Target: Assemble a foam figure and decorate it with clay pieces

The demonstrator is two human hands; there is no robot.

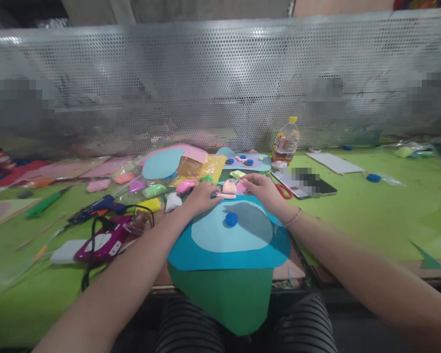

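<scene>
Perforated metal sheeting (213, 83) is standing behind a green tabletop (353, 206). Clock directions are running from the peach clay (229, 188). Bottle (285, 144) is standing toward two; red-handled scissors (284, 191) and phone (321, 186) are lying toward three, just beyond the right hand. Clay packets, including a yellow packet (149, 205), are crowding the left hand from nine to eleven. Glue gun (95, 208) is lying near nine, purple power strip (105, 242) at eight. Blue disc (231, 219) is resting at six, on light-blue paper (209, 233). Peach clay is sitting between both hands: left hand (206, 194) curling at nine, right hand (259, 185) bending its fingers at three. Grip of either: cannot tell.
</scene>
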